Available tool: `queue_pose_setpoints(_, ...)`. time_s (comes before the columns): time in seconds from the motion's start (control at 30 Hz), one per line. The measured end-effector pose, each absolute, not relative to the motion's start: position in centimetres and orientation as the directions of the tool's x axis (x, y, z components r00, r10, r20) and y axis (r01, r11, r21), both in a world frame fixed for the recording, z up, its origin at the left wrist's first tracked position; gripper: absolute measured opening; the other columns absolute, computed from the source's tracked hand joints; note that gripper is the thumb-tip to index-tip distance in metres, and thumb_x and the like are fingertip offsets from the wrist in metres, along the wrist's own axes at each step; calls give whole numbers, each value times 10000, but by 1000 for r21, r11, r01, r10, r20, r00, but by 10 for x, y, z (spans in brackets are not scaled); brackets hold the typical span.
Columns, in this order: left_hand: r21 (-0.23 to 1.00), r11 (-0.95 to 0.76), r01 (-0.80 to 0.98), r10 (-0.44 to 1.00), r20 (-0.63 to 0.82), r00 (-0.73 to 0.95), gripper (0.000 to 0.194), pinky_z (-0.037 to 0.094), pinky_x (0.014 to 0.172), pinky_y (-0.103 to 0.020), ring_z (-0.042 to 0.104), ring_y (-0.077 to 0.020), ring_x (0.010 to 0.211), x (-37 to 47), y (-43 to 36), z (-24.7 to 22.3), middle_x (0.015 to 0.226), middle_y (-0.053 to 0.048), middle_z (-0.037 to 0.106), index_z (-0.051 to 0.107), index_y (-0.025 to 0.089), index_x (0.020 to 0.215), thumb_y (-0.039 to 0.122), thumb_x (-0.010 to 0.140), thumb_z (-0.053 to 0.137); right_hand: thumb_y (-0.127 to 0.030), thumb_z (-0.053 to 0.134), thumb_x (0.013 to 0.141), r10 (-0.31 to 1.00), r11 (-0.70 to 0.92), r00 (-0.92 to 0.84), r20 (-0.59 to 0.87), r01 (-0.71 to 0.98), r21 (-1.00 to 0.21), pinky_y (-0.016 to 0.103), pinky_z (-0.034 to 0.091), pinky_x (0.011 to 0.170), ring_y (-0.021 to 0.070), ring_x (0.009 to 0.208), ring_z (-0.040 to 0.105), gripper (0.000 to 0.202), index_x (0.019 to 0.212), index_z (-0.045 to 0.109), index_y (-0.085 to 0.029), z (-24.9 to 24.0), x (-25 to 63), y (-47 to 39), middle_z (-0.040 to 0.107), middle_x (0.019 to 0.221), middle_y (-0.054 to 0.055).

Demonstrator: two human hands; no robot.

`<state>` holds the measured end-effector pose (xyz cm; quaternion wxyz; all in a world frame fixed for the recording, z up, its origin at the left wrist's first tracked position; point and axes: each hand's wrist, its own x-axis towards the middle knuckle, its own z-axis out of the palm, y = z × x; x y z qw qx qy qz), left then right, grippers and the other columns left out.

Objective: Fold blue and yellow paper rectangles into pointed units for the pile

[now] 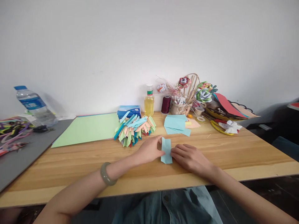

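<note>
Inspector: State the position of the slip (167, 151).
Clerk: Light blue paper, creased, on the near side of the stack of blue sheets (175, 123) and apart from it.

Inspector: The left hand (150, 149)?
Clerk: Grasping the slip by its left side, thumb on the near face, a finger at the top corner. A bangle (106, 174) is on the forearm.

Inspector: The right hand (192, 158)?
Clerk: Fingers bent, tips at the slip's right edge. Whether they pinch it or merely press, I cannot tell.

Inspector: Left of the stack?
Clerk: First the heap of folded papers (134, 129) in blue, green and peach, a box (129, 110) behind it. Farther left, a green sheet (90, 129) lies flat; beyond that, a water bottle (34, 104).

Inspector: Behind the stack?
Clerk: A dark red spool (165, 105) and a basket (179, 109).

Inspector: Right of it?
Clerk: A yellow ring (220, 128), with a crumpled tissue (231, 127) touching it.
</note>
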<state>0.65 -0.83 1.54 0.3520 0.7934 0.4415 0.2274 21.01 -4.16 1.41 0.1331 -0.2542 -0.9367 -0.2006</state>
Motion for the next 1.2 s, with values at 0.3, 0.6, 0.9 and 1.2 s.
queue_pose_setpoints(0.3,259,-731,632,682,314,660,216,461,779,-309,518,-190,974,-12,-34,6,1042,-43,572,667,214,950,120,838,508,-128,373,903,523,775,-798,300,592,223,298,364,632,180,714,500,262,745,576,-174,19,204,-42,606,741,57)
queue_pose_setpoints(0.6,21,-842,540,517,317,795,249,456,757,-321,513,-186,879,-19,-36,1,977,-57,646,637,163,980,127,905,403,-203,378,933,507,847,-804,310,531,-9,293,428,680,172,773,551,236,901,610,-175,20,192,-52,622,806,58)
queue_pose_setpoints(0.9,119,-876,467,478,337,811,278,461,821,-280,557,-161,924,-29,-29,-1,1088,-52,643,632,157,1000,96,899,380,-282,466,906,532,841,-772,348,528,-114,338,477,760,201,889,572,207,1027,584,-161,15,202,-43,635,979,102)
queue_pose_setpoints(1.2,-29,-902,432,390,378,840,275,466,786,-304,548,-176,875,-29,-29,-3,1017,-71,656,637,130,962,128,919,366,-218,430,917,531,842,-764,366,524,-127,321,451,711,183,805,555,217,878,641,-187,13,201,-35,643,861,68)
